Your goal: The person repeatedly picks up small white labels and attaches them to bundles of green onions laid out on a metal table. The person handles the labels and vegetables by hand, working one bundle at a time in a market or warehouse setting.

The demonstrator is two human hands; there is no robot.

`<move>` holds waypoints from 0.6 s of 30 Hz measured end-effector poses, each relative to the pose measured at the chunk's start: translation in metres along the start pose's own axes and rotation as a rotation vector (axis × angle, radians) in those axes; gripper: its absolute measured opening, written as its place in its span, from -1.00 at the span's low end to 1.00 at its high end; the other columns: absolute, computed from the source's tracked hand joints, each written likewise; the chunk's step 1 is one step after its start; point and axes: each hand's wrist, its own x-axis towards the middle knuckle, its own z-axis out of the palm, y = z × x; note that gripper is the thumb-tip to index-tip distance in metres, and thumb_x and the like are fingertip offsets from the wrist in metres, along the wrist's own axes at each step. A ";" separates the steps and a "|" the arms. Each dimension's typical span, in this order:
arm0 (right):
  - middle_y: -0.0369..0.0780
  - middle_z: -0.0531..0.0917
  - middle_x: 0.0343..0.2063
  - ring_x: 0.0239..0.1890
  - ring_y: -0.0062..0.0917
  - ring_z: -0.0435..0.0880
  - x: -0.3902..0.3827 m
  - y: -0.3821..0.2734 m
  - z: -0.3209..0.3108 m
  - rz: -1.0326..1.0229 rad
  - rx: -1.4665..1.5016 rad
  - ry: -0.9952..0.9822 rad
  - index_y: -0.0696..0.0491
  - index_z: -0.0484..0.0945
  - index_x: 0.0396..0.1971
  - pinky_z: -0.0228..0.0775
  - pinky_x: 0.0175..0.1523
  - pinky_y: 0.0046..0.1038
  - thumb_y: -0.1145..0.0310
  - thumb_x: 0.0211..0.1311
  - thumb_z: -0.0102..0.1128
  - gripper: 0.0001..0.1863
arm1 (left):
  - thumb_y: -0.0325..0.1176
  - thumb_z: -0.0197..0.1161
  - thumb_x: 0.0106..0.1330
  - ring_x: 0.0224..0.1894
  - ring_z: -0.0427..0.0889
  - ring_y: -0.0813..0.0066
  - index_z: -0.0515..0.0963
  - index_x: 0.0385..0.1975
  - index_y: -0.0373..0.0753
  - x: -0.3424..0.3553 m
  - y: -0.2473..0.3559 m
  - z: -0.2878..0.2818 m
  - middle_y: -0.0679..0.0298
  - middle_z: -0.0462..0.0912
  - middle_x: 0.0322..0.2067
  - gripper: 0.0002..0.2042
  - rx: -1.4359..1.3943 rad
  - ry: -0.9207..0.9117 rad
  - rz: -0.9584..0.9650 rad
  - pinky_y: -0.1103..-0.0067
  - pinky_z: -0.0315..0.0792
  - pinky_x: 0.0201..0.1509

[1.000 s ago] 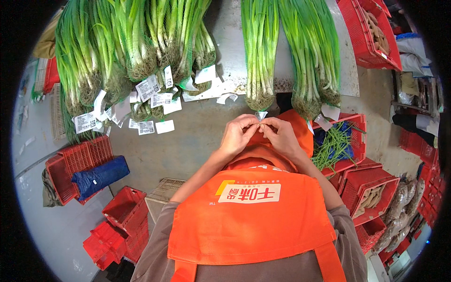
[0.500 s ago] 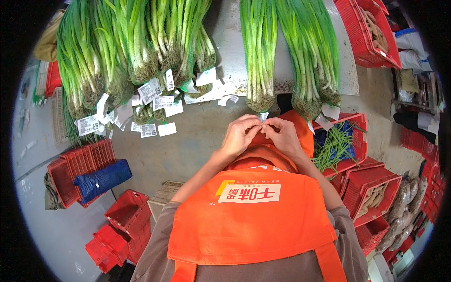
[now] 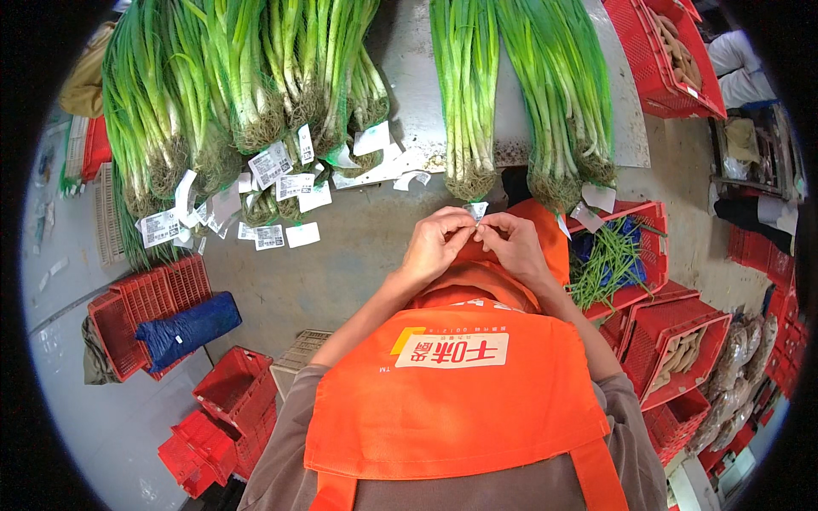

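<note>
My left hand (image 3: 436, 243) and my right hand (image 3: 511, 245) meet at the root end of a netted bundle of green onions (image 3: 466, 94), their fingertips pinched on a small white label (image 3: 478, 209) just below its roots. The bundle lies on the metal table (image 3: 630, 150). To its right is a second group of netted green onions (image 3: 558, 111) with tags hanging from the root ends. Many more labelled bundles (image 3: 196, 81) are piled at the left, their roots and tags overhanging the table's near edge.
A red crate of green stalks (image 3: 654, 264) sits beside my right arm, red crates of tan roots (image 3: 707, 366) below it and another (image 3: 648, 38) at upper right. Red crates (image 3: 119, 341) with a blue wrapped roll (image 3: 187, 328) and a pale crate (image 3: 298, 349) stand at the left.
My fingers stay on the label with barely any movement. The surroundings shift slightly in the picture as the view moves a little.
</note>
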 end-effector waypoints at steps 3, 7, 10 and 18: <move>-0.31 0.59 -0.55 -0.56 -0.75 0.46 -0.002 -0.003 0.000 0.004 -0.004 0.006 0.24 0.52 -0.38 0.32 -0.45 -0.69 0.44 0.15 0.08 -0.84 | -0.54 0.17 0.13 -0.33 0.57 0.41 0.54 -0.39 -0.39 0.001 -0.007 0.002 0.15 0.57 -0.36 -0.91 -0.070 0.008 0.025 0.59 0.43 -0.25; -0.33 0.58 -0.56 -0.56 -0.76 0.46 -0.003 -0.002 0.000 -0.001 0.003 -0.002 0.23 0.52 -0.40 0.32 -0.45 -0.69 0.44 0.15 0.07 -0.85 | -0.55 0.18 0.12 -0.35 0.55 0.50 0.55 -0.43 -0.40 0.004 -0.007 0.004 0.17 0.59 -0.41 -0.93 -0.184 0.003 -0.088 0.61 0.44 -0.26; -0.33 0.58 -0.55 -0.56 -0.76 0.45 -0.003 -0.001 0.000 -0.005 -0.013 -0.001 0.22 0.51 -0.40 0.31 -0.45 -0.69 0.45 0.15 0.06 -0.86 | -0.55 0.19 0.12 -0.37 0.55 0.53 0.56 -0.45 -0.41 0.004 -0.005 0.005 0.19 0.59 -0.44 -0.93 -0.247 0.004 -0.161 0.61 0.44 -0.26; -0.32 0.57 -0.50 -0.52 -0.76 0.46 -0.005 0.002 -0.004 0.008 -0.015 -0.029 0.22 0.51 -0.34 0.32 -0.40 -0.71 0.47 0.16 0.07 -0.87 | -0.54 0.19 0.11 -0.37 0.55 0.51 0.57 -0.45 -0.40 0.005 -0.004 0.006 0.19 0.60 -0.44 -0.93 -0.207 -0.002 -0.158 0.60 0.44 -0.25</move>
